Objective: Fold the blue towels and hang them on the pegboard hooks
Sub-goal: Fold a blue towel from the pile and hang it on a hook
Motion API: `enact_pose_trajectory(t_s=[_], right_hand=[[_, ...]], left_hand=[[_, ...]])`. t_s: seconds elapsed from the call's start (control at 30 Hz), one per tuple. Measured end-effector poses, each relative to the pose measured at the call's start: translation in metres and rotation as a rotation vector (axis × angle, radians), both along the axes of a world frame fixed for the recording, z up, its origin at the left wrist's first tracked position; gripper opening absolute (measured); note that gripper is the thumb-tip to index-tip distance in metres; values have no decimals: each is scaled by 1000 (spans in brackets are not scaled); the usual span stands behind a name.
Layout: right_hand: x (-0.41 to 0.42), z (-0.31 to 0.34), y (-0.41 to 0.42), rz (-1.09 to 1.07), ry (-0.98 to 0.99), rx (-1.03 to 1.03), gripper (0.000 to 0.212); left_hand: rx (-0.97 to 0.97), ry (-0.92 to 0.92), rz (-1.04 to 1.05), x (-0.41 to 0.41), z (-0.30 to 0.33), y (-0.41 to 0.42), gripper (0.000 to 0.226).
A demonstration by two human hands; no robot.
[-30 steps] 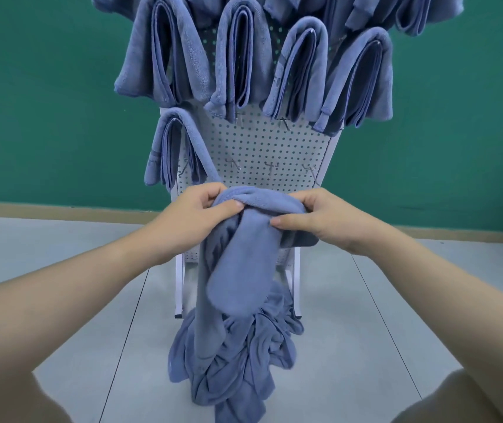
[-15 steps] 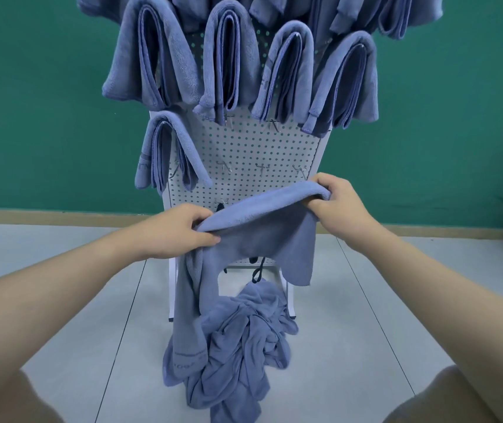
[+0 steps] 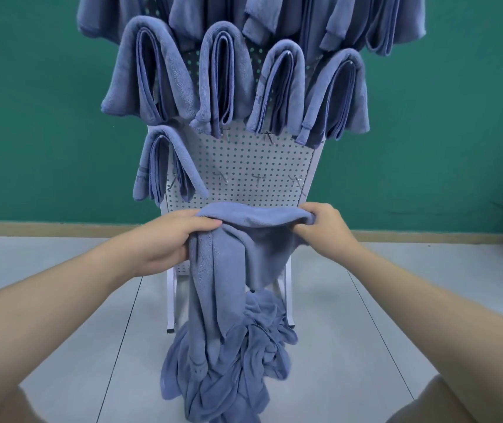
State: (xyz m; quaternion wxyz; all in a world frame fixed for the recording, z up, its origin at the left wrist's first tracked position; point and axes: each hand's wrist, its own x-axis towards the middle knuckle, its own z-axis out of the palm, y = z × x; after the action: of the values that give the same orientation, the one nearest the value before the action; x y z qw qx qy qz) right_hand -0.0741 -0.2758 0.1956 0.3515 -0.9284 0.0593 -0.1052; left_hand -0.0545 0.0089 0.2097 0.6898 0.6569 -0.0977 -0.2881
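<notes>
Between the two hands, a soft blue microfibre towel is stretched out along its top edge, right in front of the lower part of the white perforated metal pegboard. Left hand grips the left end of that edge, fingers curled over the top with the cloth bunched underneath. Right hand pinches the other end, thumb under and fingers wrapped over the fold. So both are closed round the same towel, neither is free.

Below the hands the towel drops down in a long narrow hang, more of it on the left hand's side, and its bottom end runs into a crumpled heap of blue towels on the pale grey floor. Can't really tell where the held one ends and the heap starts, it's all the same colour.

Just above the hands, three small bare metal hooks stick out of the board in a row. Up and to the left of the left hand, one folded blue towel is draped over a hook in that same row. Higher still there's a row of four folded towels hanging side by side, and more blue cloth above those, cut off by the top of the frame.

Behind everything is a dark green wall with a tan skirting strip along the bottom. The board's white legs stand on the floor just behind the heap.
</notes>
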Motion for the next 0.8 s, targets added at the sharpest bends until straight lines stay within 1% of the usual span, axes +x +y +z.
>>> enact_pose_trajectory(t_s=[0.1, 0.27, 0.37, 0.43, 0.53, 0.6, 0.67, 0.73, 0.8], right_hand=[[-1, -2, 7, 38, 21, -16, 3], [-7, -1, 31, 120, -5, -4, 20], [-16, 1, 50, 196, 4, 98, 18], [-23, -1, 61, 277, 18, 146, 22], [-24, -7, 70, 309, 36, 112, 28], [-22, -10, 72, 301, 97, 59, 32], [-20, -16, 71, 310, 228, 30, 47], [-20, -21, 70, 321, 356, 103, 60], [-20, -24, 71, 323, 403, 173, 76]], left_hand=[[-80, 47, 55, 1, 2, -1, 29], [-157, 61, 102, 4, 6, 1, 32], [-195, 57, 138, 4, 12, 2, 33], [-213, 57, 154, 2, 16, 0, 33], [-235, 68, 157, 0, 18, -1, 34], [-240, 79, 150, -2, 19, -2, 35], [-251, 96, 150, -3, 20, -4, 35], [-270, 112, 154, -6, 22, -5, 35], [-283, 115, 153, -7, 24, -5, 36]])
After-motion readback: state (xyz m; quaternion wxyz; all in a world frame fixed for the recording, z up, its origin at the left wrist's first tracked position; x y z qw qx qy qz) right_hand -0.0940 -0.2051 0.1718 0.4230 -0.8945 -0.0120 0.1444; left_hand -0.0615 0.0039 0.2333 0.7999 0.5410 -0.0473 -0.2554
